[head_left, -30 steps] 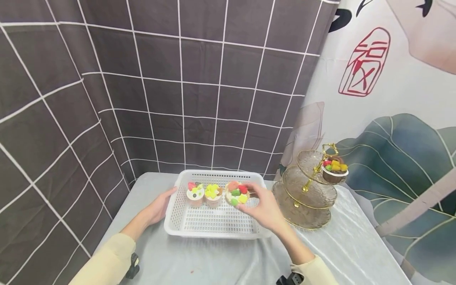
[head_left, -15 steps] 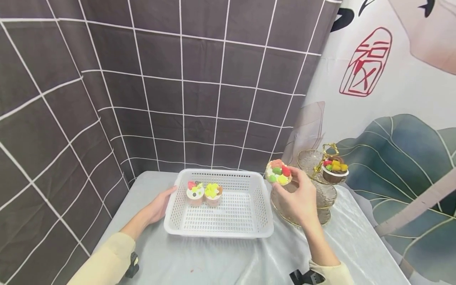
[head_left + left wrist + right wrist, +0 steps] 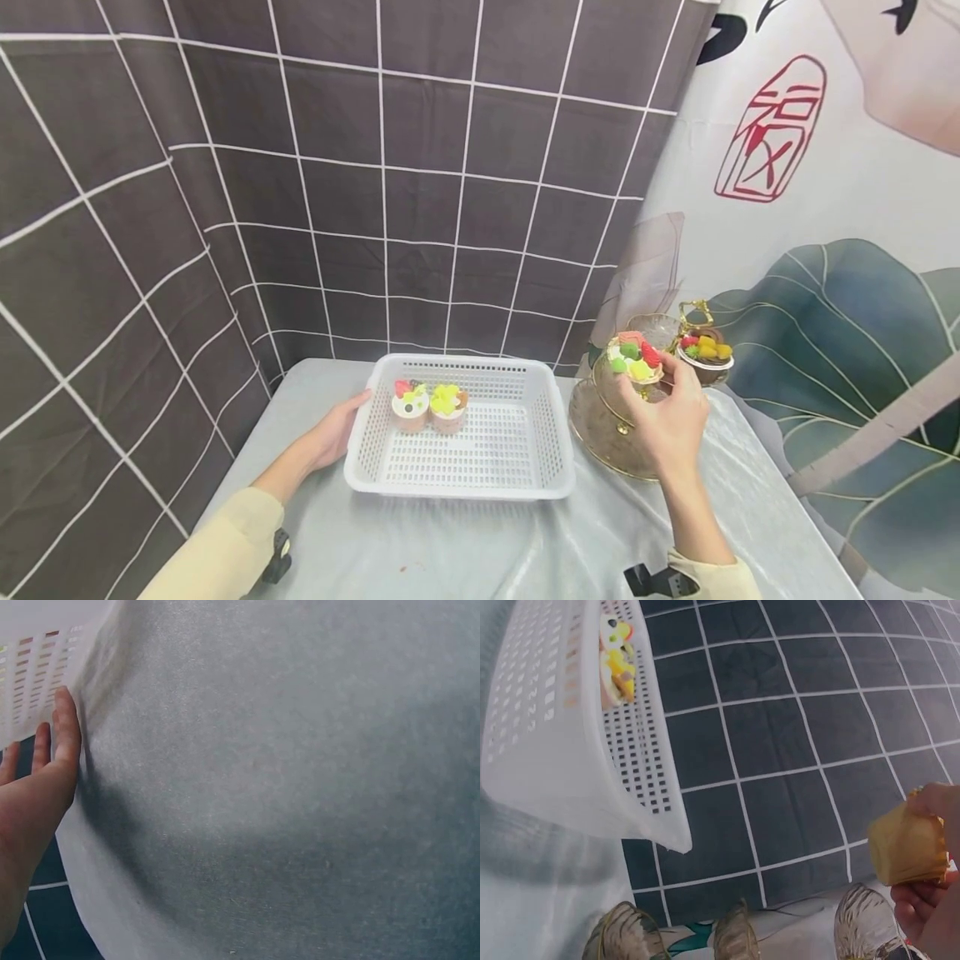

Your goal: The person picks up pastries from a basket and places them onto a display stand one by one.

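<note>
My right hand (image 3: 670,417) pinches a toy cupcake (image 3: 634,358) topped with red, green and yellow fruit. In the right wrist view the cupcake's yellow cup (image 3: 907,846) shows side-on between thumb and fingers. Behind it in the head view stands a three-tier glass stand (image 3: 600,437) with gold rims, partly hidden by the hand and cupcake. My left hand (image 3: 333,433) rests its fairly straight fingers against the left side of a white plastic basket (image 3: 457,487). Inside the basket are two cupcakes, one with white topping (image 3: 411,408) and one with yellow topping (image 3: 448,408).
A chocolate cupcake (image 3: 705,354) with yellow fruit sits on the stand's top tier, next to the gold handle (image 3: 696,312). A pale cloth (image 3: 465,550) covers the table. Dark checked curtain (image 3: 420,208) hangs behind and along the left.
My right hand has lifted the fruit-topped cupcake out of the basket and carried it right, to in front of the tiered stand. The left hand stays at the basket's side.
</note>
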Tool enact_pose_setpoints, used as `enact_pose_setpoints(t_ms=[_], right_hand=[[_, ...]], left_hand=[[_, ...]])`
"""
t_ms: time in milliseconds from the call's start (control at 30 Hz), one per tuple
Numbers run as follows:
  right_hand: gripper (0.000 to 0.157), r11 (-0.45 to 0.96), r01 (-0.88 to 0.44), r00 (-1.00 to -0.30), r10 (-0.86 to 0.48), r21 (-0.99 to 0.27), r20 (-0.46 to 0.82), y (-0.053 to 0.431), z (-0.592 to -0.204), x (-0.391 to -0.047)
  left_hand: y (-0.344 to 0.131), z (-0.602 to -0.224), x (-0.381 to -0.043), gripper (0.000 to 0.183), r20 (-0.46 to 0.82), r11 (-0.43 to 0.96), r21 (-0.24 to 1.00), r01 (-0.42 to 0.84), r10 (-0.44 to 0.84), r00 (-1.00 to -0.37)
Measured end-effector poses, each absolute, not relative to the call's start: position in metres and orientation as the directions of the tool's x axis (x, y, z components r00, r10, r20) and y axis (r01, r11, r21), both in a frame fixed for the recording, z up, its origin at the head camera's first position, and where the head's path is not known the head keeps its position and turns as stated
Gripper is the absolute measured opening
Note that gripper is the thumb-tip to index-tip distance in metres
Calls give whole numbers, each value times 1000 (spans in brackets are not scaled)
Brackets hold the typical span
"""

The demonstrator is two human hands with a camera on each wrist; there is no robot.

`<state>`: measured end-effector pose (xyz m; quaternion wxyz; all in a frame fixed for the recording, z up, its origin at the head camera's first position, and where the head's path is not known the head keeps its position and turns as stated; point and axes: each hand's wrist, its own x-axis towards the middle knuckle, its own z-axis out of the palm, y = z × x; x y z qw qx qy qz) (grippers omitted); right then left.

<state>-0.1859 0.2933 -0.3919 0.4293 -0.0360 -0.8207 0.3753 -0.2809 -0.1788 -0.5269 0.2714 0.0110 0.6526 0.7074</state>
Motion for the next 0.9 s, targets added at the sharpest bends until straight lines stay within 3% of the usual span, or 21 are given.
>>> enact_pose_setpoints(t_ms=[467,900], right_hand=[[59,643,-199,-593,522,-740,613,296,-385,-192],[59,651,-205,-564,532,-731,632,298,-387,-202]], left_hand=[[-177,-523,-279,80,-332,-8,931,-365,398,-855],[-177,-526,-275,80,-327,-7,933,-359,392,-860]])
